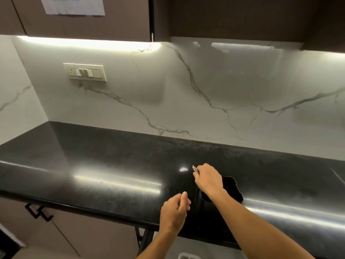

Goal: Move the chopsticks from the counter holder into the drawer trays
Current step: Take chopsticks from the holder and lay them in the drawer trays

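From the head view, the chopsticks (194,168) show only as a short pale tip with a light band, poking up and to the left out of the right hand (209,179). That hand is closed around them, its fingers (198,181) curled tight, just above the black holder (232,187). The holder is a dark, rounded-square container standing near the front edge of the bench (93,165); its inside is too dark to read. The left hand (174,212) hangs lower, over the bench's front edge, loosely curled with the thumb up (whether it holds anything cannot be told).

The bench is a glossy black stone slab with streaks of reflected light along its front. Behind it rises a white marble-look backsplash (168,90) with grey veins, carrying a cream switch plate (85,72) at upper left. Dark brown upper cabinets (112,15) hang above, with a glowing light strip beneath them and a sheet of paper (72,5) stuck on one door. Beige lower cabinets with a dark handle (38,212) sit below at left.
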